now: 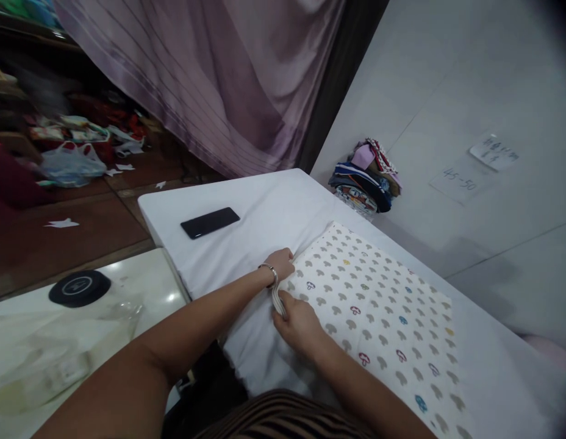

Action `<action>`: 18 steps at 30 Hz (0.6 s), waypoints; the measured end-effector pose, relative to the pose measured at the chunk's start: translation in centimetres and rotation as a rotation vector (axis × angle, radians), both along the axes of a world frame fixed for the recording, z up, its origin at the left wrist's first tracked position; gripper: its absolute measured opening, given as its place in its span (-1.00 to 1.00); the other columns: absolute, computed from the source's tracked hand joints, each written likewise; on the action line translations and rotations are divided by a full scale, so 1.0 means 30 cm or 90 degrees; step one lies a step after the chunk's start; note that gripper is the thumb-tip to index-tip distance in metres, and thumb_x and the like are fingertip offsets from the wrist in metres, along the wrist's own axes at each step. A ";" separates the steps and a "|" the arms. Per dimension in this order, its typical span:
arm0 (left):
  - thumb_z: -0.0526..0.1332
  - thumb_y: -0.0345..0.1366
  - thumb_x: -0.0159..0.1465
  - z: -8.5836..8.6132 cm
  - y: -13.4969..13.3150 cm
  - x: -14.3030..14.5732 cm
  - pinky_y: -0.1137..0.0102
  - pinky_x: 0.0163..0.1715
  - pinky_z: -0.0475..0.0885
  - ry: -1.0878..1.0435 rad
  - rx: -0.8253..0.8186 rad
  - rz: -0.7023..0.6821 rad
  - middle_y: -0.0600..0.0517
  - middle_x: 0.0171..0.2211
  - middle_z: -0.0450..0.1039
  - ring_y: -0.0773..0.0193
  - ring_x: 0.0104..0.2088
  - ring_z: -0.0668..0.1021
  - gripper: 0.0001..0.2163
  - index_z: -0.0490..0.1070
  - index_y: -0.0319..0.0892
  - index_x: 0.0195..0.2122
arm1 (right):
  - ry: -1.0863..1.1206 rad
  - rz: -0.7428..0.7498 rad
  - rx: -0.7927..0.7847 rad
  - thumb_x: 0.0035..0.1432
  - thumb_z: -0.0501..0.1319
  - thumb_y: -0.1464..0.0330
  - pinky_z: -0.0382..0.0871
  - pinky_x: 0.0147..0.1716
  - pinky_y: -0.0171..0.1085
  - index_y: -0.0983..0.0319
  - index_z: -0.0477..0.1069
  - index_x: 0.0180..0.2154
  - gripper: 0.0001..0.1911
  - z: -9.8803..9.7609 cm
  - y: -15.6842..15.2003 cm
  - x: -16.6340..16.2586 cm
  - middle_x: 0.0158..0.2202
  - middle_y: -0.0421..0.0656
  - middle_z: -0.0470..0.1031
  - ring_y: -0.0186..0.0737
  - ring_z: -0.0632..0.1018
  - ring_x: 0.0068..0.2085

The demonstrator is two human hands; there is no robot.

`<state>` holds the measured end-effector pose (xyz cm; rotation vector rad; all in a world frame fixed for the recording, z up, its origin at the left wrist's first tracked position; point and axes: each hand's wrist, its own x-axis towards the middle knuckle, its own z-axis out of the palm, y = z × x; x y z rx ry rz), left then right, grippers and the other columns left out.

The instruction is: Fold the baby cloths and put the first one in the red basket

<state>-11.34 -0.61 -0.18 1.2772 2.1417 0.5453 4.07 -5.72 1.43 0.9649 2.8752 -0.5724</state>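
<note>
A white cloth (369, 305) printed with small grey and coloured mushroom-like shapes lies flat on the white-covered table (269, 207). My left hand (281, 263), with a silver bracelet at the wrist, is closed at the cloth's left edge, its fingertips partly hidden. Nearer to me, my right hand (299, 323) grips a folded, layered part of that same edge between thumb and fingers. This fold rises a little off the table and curves toward my left wrist. A black phone (210, 222) rests on the table beyond my left forearm.
A second white surface (161, 268) at left holds a round black object (79, 288) and clear plastic. Folded clothes (368, 174) are stacked by the wall (447, 79), where paper notes (493, 152) hang. A purple curtain (219, 79) hangs behind; bags (72, 164) lie on the floor.
</note>
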 end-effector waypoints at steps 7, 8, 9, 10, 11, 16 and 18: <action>0.12 -0.39 0.05 -0.009 -0.026 0.025 0.37 -0.22 0.34 0.036 -0.002 0.022 -0.07 -0.14 0.48 0.13 -0.13 0.50 -0.68 0.34 -0.15 -0.13 | -0.027 0.022 0.010 0.14 0.01 0.31 0.23 -0.41 -0.27 0.26 0.24 -0.02 -0.64 -0.012 -0.009 -0.009 -0.29 -0.04 0.53 -0.12 0.52 -0.35; 0.10 -0.39 0.07 -0.011 -0.033 0.030 0.37 -0.23 0.34 0.039 0.003 0.026 -0.06 -0.15 0.48 0.14 -0.13 0.50 -0.68 0.32 -0.14 -0.11 | -0.023 0.029 0.006 0.14 0.01 0.31 0.24 -0.40 -0.27 0.26 0.23 -0.02 -0.64 -0.011 -0.009 -0.008 -0.27 -0.03 0.53 -0.12 0.52 -0.34; 0.09 -0.40 0.08 -0.015 -0.041 0.036 0.37 -0.23 0.34 0.045 0.013 0.028 -0.05 -0.14 0.48 0.15 -0.14 0.50 -0.67 0.30 -0.13 -0.08 | -0.017 0.038 0.000 0.14 0.02 0.30 0.25 -0.38 -0.26 0.26 0.24 -0.02 -0.64 -0.007 -0.008 -0.005 -0.25 -0.03 0.52 -0.12 0.52 -0.32; 0.08 -0.40 0.10 -0.018 -0.049 0.043 0.37 -0.23 0.34 0.053 0.027 0.027 -0.03 -0.12 0.47 0.16 -0.13 0.50 -0.66 0.28 -0.11 -0.06 | -0.010 0.049 -0.007 0.14 0.04 0.29 0.27 -0.36 -0.27 0.26 0.24 -0.02 -0.63 0.000 -0.006 -0.001 -0.23 -0.03 0.52 -0.13 0.52 -0.30; 0.07 -0.40 0.11 -0.022 -0.057 0.049 0.37 -0.22 0.33 0.064 0.044 0.024 -0.02 -0.10 0.46 0.17 -0.13 0.50 -0.65 0.26 -0.10 -0.04 | -0.004 0.062 -0.017 0.13 0.07 0.27 0.27 -0.35 -0.28 0.26 0.25 -0.03 -0.63 0.010 -0.001 0.004 -0.22 -0.03 0.52 -0.14 0.52 -0.28; 0.03 -0.41 0.17 -0.025 -0.088 0.075 0.33 -0.20 0.34 0.145 0.106 -0.036 -0.05 -0.02 0.36 0.18 -0.11 0.48 -0.67 0.20 -0.12 -0.01 | -0.004 0.165 -0.114 0.11 0.13 0.27 0.28 -0.39 -0.35 0.21 0.43 -0.20 -0.76 0.094 0.104 0.029 -0.37 -0.18 0.54 -0.28 0.49 -0.39; 0.01 -0.43 0.18 -0.019 -0.092 0.080 0.33 -0.27 0.35 0.173 0.107 -0.075 -0.06 -0.06 0.36 0.17 -0.14 0.48 -0.69 0.20 -0.13 -0.04 | 0.012 0.156 -0.105 0.14 0.08 0.35 0.30 -0.33 -0.35 0.19 0.47 -0.23 -0.78 0.121 0.204 0.030 -0.36 -0.20 0.55 -0.30 0.50 -0.37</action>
